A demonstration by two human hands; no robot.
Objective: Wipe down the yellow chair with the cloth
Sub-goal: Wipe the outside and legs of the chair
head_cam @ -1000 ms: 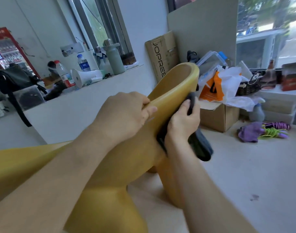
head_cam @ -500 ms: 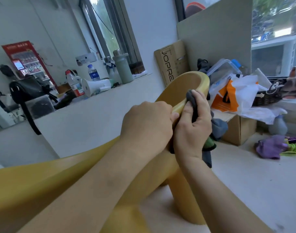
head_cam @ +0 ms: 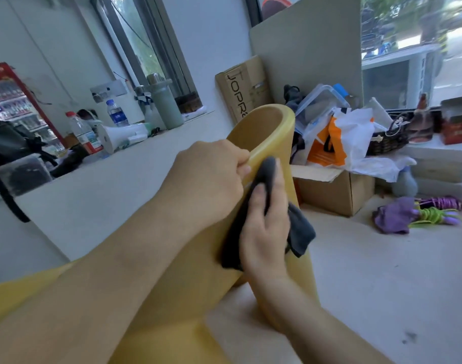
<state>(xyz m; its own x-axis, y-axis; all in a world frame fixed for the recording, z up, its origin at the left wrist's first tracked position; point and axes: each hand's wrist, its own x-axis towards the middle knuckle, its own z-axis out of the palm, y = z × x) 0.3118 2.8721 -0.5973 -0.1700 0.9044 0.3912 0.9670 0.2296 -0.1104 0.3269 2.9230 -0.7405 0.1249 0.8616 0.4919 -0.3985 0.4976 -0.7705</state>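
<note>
From the head camera, the yellow chair (head_cam: 270,122) lies tipped across the person's lap. Its long axis runs from the lower left corner up and away to the right, ending in a curved rim near the cluttered corner with the cardboard box (head_cam: 335,193).

The left hand (head_cam: 208,177) is curled tight over the chair's upper edge and steadies it. The right hand (head_cam: 266,232) sits just beside and below it on the outer face. Its fingers are fairly straight, with the dark grey cloth (head_cam: 300,232) bunched between thumb and fingers and pressed flat to the plastic. A loose tail of the cloth hangs off to the right.

The rim lies ahead of the right hand along that same axis, so I'd judge the cloth hand is the one placed to stroke up toward it while the left holds on. Purple gloves (head_cam: 392,219) lie well apart on the floor (head_cam: 382,285).
</note>
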